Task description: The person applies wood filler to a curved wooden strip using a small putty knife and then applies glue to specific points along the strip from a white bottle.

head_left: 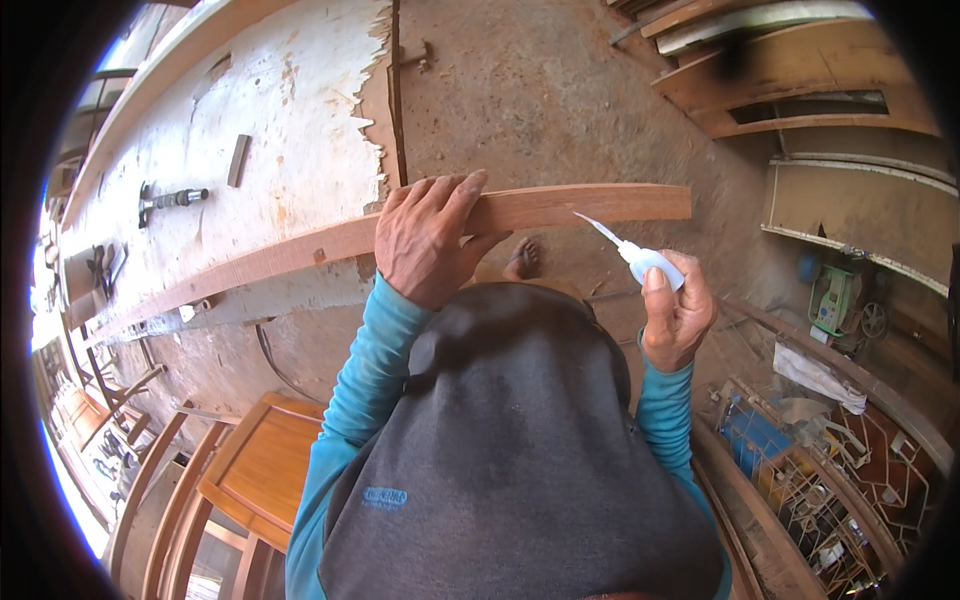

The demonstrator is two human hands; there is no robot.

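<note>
A long wooden plank (590,204) reaches from the workbench (300,130) out past its right edge. My left hand (428,235) is wrapped over the plank near the bench's edge, fingers on the far side and thumb on the near side. In my right hand (678,310) is a small white glue bottle (657,268), pinched between thumb and fingers. Its long thin nozzle points up and left, with the tip at the plank's near edge. Whether the tip touches the wood I cannot tell.
On the bench lie a dark clamp-like tool (172,200) and a short wood strip (239,160). A wooden chair (268,465) stands at lower left. Wooden panels (800,70) lean at the upper right, above a green machine (832,300). A wire crate (800,470) sits lower right.
</note>
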